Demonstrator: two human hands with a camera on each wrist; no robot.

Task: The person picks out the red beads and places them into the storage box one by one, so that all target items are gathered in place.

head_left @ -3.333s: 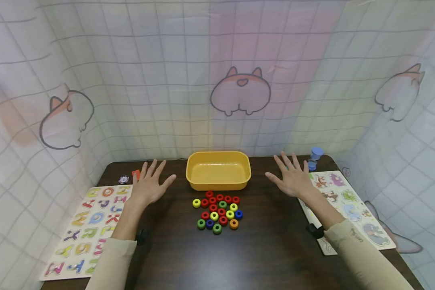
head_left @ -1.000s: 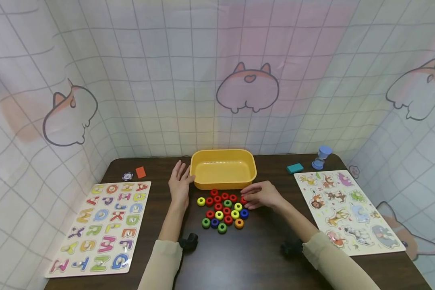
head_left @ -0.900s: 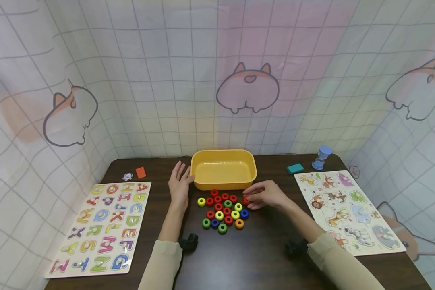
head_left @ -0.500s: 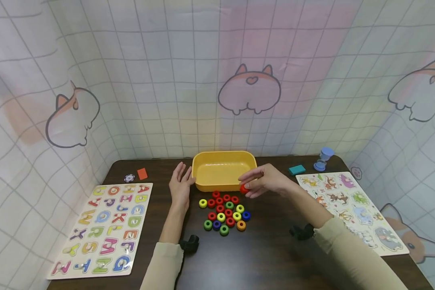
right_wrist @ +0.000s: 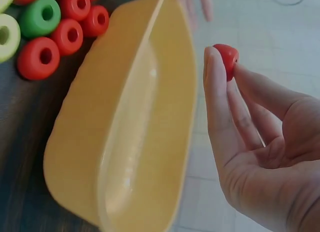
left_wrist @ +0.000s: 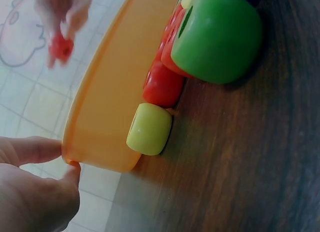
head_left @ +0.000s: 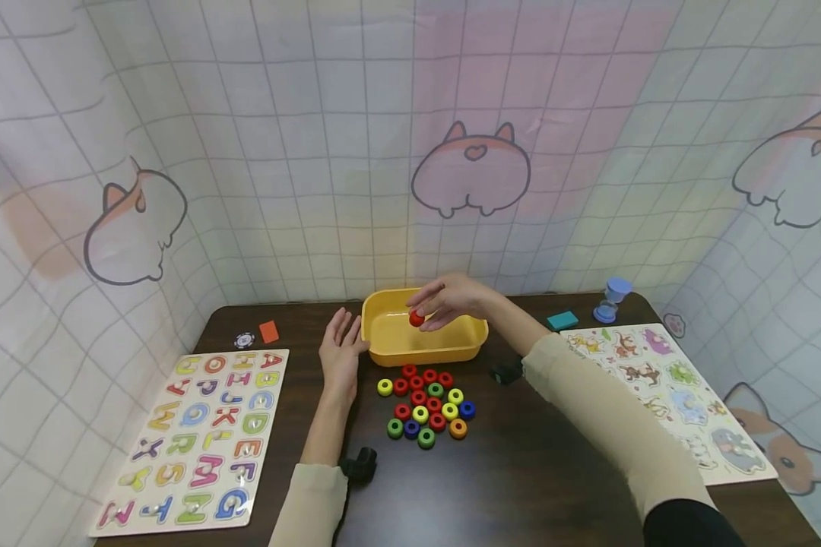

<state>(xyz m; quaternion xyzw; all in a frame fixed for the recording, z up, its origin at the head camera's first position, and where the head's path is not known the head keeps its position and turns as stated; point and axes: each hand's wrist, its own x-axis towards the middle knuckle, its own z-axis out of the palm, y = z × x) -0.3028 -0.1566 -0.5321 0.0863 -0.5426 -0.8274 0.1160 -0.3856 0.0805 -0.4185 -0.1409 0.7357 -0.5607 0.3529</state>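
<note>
My right hand (head_left: 453,298) pinches a red ring-shaped bead (head_left: 416,318) between thumb and fingertips, above the yellow plastic tray (head_left: 424,355). In the right wrist view the red bead (right_wrist: 228,58) is clear of the tray's rim. At the tray's left end is my left hand (head_left: 340,361), its fingers extended and relaxed. Thumb and a finger touch the rim near the front-left corner in the left wrist view. In front of the tray lie several loose beads: red, yellow beads (head_left: 385,387), green beads (head_left: 426,437), blue beads (head_left: 467,409) and an orange bead (head_left: 458,428).
A wooden alphabet puzzle board (head_left: 198,448) lies on the left, an animal puzzle board (head_left: 691,410) on the right. Farther back are a poker chip (head_left: 244,340), an orange-red card-like piece (head_left: 269,332), a teal block (head_left: 562,320) and a blue sand timer (head_left: 612,300). A printed curtain surrounds the table.
Both hands came in from the table's sides. My right hand took a red bead from the group's right edge, lifted it and carried it left over the tray. My left hand stayed at the tray.
</note>
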